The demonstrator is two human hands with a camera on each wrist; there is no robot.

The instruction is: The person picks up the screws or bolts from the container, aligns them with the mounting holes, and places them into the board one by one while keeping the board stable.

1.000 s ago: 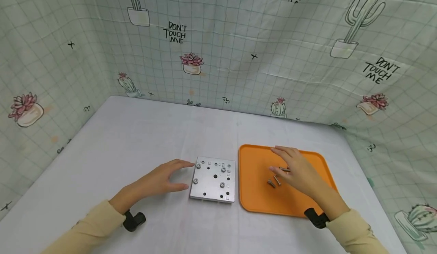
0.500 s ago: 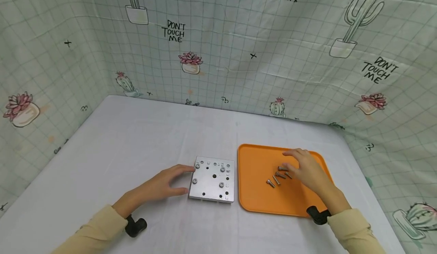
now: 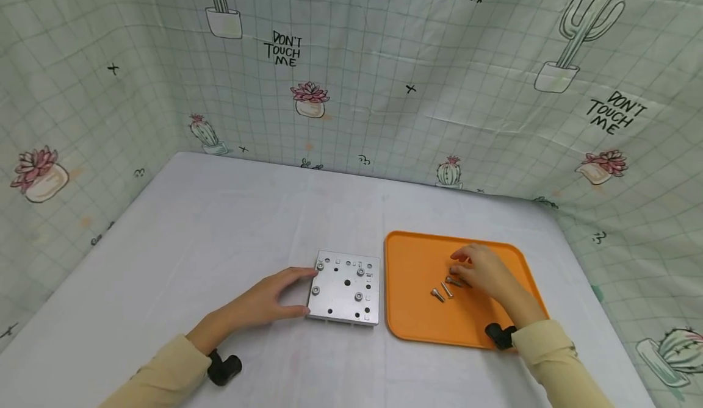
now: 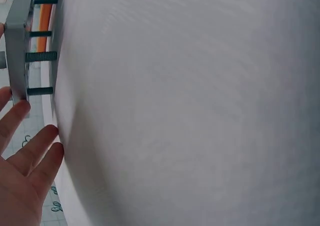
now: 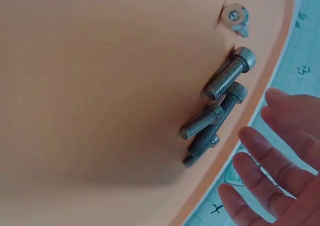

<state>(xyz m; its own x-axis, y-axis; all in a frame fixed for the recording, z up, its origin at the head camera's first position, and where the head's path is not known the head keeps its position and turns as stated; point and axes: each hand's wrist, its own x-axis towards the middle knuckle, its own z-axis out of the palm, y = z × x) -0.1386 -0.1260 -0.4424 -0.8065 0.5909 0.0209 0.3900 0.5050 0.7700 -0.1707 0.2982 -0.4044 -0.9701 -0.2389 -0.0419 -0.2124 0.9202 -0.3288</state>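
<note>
My left hand (image 3: 269, 298) reaches to the left side of a silver metal plate (image 3: 340, 301), thumb by its near corner and a fingertip on its far left. Several socket-head screws are seated in the plate, which has many holes. In the left wrist view, threaded shanks (image 4: 42, 56) stick out beneath the plate (image 4: 17, 51). Above the orange tray (image 3: 412, 322) my right hand (image 3: 489, 274) bends over loose socket-head screws (image 3: 438, 295), partly hiding them. The right wrist view has its spread fingers (image 5: 255, 173) beside a heap of screws (image 5: 227, 78), with nothing between them.
A white cloth covers the table (image 3: 236, 213). The tray lies just right of the plate with a narrow gap between. A patterned curtain (image 3: 373, 121) hangs behind the table and at both sides. Black wrist cameras (image 3: 224, 368) sit at the cuffs.
My left fingers have moved right, onto the plate's edge. The right hand drew back to the right, uncovering screws, then came in lower over them. Plate and tray stay in place.
</note>
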